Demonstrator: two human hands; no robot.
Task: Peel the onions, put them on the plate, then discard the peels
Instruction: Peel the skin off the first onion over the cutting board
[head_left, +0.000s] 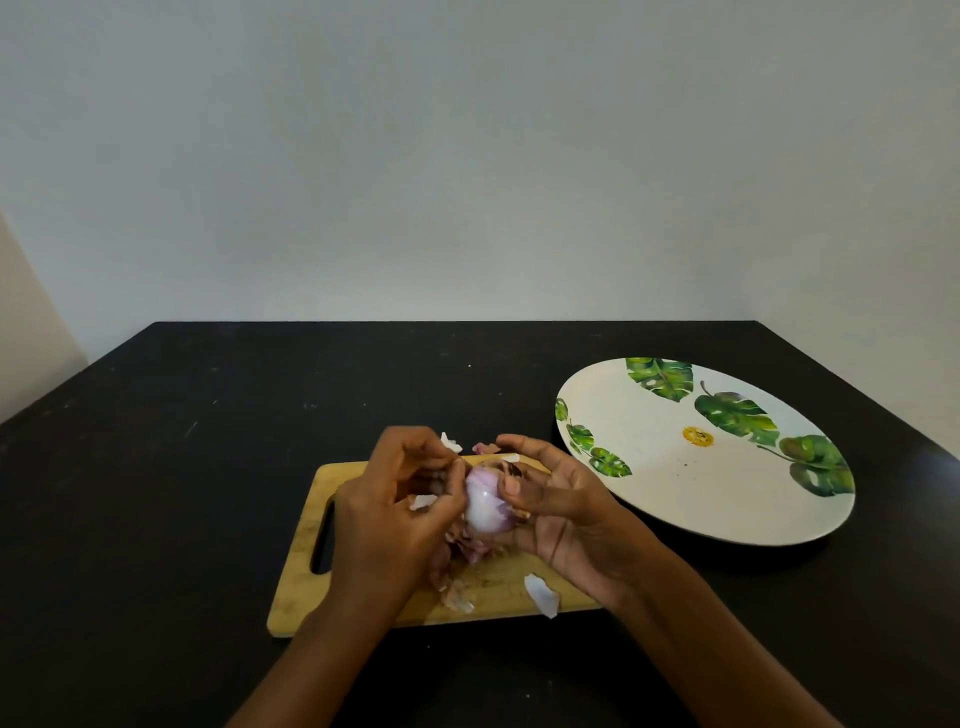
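2 hands: meet at 1 onion, above the board.
Right hand (563, 512): grips the pale purple, partly peeled round onion (485, 506), thumb on it.
Left hand (392, 514): fingers curled, pinching papery skin (423, 501) at the onion's left side.
Peels: pinkish-brown peel heap (457, 569) beneath the hands; 1 white scrap (541, 595) near the board's front edge.
Board: light wooden cutting board (298, 597) with handle slot, on the black table (156, 493).
Plate: white round leaf-printed plate (670, 499), right of the board.

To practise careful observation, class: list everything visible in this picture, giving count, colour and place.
matt black table: one, black, under everything.
wooden cutting board with handle slot: one, tan, centre of table.
round leaf-printed plate: one, white and green, right of board.
partly peeled onion: one, pale purple, held above board.
papery onion peels: several, pinkish-white, on and behind board.
plain wall: one, grey, behind table.
left hand: picks at onion's skin.
right hand: cradles onion.
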